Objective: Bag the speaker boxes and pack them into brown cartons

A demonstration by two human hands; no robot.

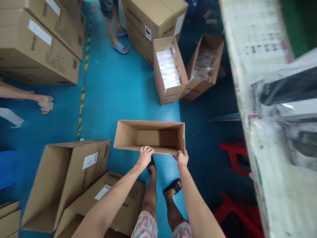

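Left hand: the left hand grips the near rim of the empty open brown cardboard box
Right hand: the right hand is closed on the same rim at its right corner
Box: on the blue painted floor, just ahead of the person's feet
Writing: white labels on the large brown cartons at lower left, print too small to read
Hard to make out: blurred grey-white bench at right, cut off by the frame; a plastic-wrapped dark item on it, unclear

blue floor carries cardboard boxes and red stools.
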